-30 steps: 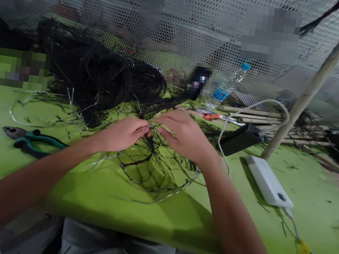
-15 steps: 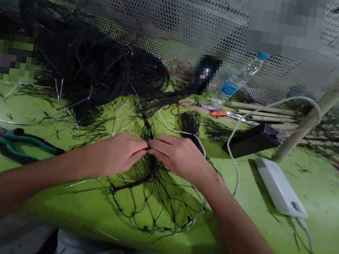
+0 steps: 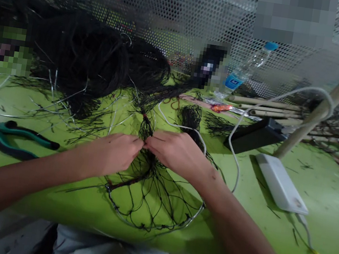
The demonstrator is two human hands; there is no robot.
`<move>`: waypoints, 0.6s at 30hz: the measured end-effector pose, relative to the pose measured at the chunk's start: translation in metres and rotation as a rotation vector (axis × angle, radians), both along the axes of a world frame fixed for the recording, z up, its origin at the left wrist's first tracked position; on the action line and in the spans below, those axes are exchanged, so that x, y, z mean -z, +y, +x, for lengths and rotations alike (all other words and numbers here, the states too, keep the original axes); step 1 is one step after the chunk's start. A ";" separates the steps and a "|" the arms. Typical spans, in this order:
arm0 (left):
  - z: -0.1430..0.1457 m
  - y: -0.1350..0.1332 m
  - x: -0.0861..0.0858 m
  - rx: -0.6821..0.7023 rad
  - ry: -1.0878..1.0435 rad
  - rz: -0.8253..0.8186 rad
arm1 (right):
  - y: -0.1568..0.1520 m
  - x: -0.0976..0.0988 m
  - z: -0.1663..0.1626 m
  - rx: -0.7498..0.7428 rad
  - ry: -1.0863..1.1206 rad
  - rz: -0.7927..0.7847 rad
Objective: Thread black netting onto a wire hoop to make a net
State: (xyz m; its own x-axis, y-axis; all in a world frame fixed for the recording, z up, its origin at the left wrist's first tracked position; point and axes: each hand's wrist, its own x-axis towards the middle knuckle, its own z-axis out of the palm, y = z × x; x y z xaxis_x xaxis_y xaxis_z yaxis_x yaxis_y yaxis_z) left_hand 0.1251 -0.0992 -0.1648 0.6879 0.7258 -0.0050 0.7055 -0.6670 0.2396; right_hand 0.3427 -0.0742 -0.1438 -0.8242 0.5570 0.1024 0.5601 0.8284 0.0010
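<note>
- Pinches at the bunched middle of a black net (image 3: 152, 171) with left hand (image 3: 116, 154) and right hand (image 3: 174, 150), both curled in close and meeting at the fingertips.
- Appears to grip net strands with both; cannot tell, behind the knuckles, about any finer thread or wire between the tips.
- Seems, by judgement, to be at the step of tying or twisting off the gather.
- Probably calls next for a firm hold on the bunched strands while snugging any knot or twist tight.
- Runs, as a net, under the fingertips and fans out on the near side of both hands to a wire hoop (image 3: 196, 215).
- Narrows again just beyond the fingertips at a red tie (image 3: 144, 116).
- Rests on a green table (image 3: 332, 189), with pliers (image 3: 28, 134) well left of the left hand.
</note>
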 end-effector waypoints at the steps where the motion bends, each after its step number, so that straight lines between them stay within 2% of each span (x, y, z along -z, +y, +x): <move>1: 0.000 0.001 0.001 -0.020 -0.031 -0.029 | 0.000 0.001 -0.002 -0.002 -0.015 0.002; 5: -0.001 0.008 0.005 -0.069 -0.118 -0.090 | 0.005 0.000 0.000 0.002 -0.005 -0.022; 9: -0.004 0.014 -0.001 -0.158 -0.251 -0.132 | 0.008 -0.016 0.022 0.076 0.245 -0.121; 11: -0.005 0.016 -0.007 -0.237 -0.335 -0.129 | 0.008 -0.025 0.035 0.168 0.404 -0.095; 13: -0.006 0.016 -0.011 -0.349 -0.434 -0.108 | 0.007 -0.029 0.046 0.340 0.549 -0.062; 15: -0.004 0.015 -0.012 -0.458 -0.539 -0.096 | 0.009 -0.027 0.052 0.515 0.665 -0.147; 17: 0.000 0.015 -0.008 -0.511 -0.618 -0.111 | 0.013 -0.022 0.056 0.585 0.733 -0.297; 18: 0.001 0.015 -0.004 -0.513 -0.636 -0.121 | 0.016 -0.019 0.058 0.578 0.748 -0.315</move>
State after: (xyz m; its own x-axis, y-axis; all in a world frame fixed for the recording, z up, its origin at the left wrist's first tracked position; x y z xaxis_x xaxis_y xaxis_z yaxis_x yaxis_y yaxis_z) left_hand 0.1265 -0.0840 -0.1604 0.1689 0.9699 0.1751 0.6210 -0.2427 0.7452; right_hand 0.4002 -0.0587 -0.1252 -0.2014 0.9434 0.2634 0.6440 0.3302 -0.6901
